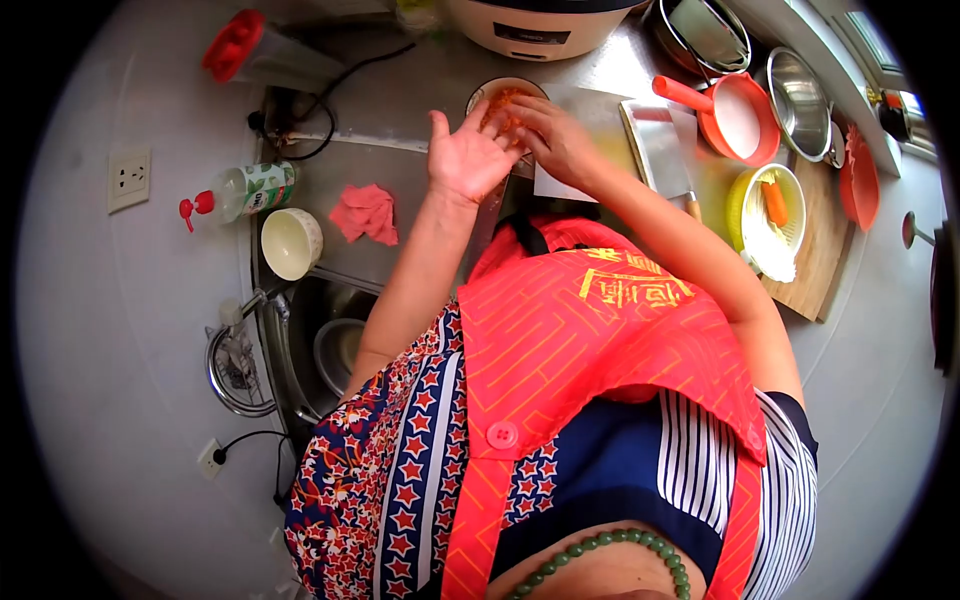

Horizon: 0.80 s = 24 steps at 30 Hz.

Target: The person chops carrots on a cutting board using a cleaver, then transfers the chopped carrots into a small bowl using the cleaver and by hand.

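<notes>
My left hand (467, 158) is turned palm up with its fingers spread, reaching over the near side of a small bowl (478, 92). Orange-red food (508, 97), finely cut or mashed, lies in that bowl, and reddish smears mark the left hand and wrist. From the right, my right hand (556, 138) comes in palm down, its fingers apart and slightly bent, with the tips at the left hand's fingers. Neither hand visibly holds an object. Both hands hide part of the bowl.
A cleaver (660, 150) lies to the right, near a red-handled pan (738, 118), a steel bowl (798, 100) and a yellow basket (740, 205) with a carrot (773, 203). A rice cooker (535, 32) stands behind. Left are a pink cloth (365, 214), cream bowl (291, 245), soap bottle (240, 192) and sink (300, 340).
</notes>
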{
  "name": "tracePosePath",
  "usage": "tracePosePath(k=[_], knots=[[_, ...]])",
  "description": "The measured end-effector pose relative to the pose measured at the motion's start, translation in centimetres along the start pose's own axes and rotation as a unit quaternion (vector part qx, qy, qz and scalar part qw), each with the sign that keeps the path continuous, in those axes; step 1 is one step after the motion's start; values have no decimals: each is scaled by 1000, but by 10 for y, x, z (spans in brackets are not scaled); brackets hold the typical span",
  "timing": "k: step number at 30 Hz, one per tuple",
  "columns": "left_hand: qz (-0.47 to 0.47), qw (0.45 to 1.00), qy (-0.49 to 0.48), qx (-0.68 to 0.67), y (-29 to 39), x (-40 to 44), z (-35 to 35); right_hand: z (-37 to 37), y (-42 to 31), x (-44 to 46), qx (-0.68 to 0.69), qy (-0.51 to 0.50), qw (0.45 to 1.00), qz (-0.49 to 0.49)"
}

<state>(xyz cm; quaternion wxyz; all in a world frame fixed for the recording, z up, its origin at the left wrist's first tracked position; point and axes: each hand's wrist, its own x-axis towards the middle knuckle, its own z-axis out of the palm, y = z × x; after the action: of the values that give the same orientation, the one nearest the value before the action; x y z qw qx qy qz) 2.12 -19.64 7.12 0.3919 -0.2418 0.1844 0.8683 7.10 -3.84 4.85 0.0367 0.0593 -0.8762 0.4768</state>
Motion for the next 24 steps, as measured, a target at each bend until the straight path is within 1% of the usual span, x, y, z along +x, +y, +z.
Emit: tracePosePath(k=[2, 3, 4, 6, 7, 9, 10, 12, 13, 16, 17, 19, 20, 21, 22, 24], knots=[[6, 996, -38, -75, 8, 6, -10, -23, -40, -8, 10, 23, 990, -140], [49, 998, -4, -35, 8, 8, -5, -26, -54, -12, -18, 26, 982, -185], [79, 995, 12, -61, 10, 13, -4, -25, -62, -14, -53, 38, 968, -241], [138, 983, 46, -110, 12, 24, 1, -24, -70, -24, -107, -47, 961, -250], [152, 977, 45, -140, 12, 25, 5, -21, -67, -23, -154, -64, 957, -236], [142, 972, 51, -180, 15, 29, 6, -13, -61, -27, -246, -96, 943, -200], [136, 969, 54, -201, 17, 32, 5, -10, -54, -27, -247, -91, 953, -149], [139, 970, 56, -189, 18, 34, -1, -6, -38, -24, -244, -82, 965, -45], [142, 971, 57, -183, 18, 35, -4, -5, -33, -23, -216, -31, 976, -22], [142, 974, 71, -160, 15, 29, -12, -11, -35, -28, -186, -81, 977, -68], [139, 970, 83, -181, 14, 29, -13, -11, -38, -28, -185, -137, 969, -91], [133, 960, 103, -222, 12, 30, -10, -6, -31, -30, -150, -129, 980, -20], [132, 962, 104, -215, 11, 29, -9, -2, -27, -30, -131, -126, 983, 14], [133, 963, 106, -209, 9, 23, -4, -2, -25, -26, -150, -116, 976, 108], [134, 964, 107, -202, 9, 20, -1, -4, -25, -25, -149, -98, 980, 88], [154, 973, 103, -134, 10, 20, -8, -13, -28, -26, -148, -63, 986, 52]])
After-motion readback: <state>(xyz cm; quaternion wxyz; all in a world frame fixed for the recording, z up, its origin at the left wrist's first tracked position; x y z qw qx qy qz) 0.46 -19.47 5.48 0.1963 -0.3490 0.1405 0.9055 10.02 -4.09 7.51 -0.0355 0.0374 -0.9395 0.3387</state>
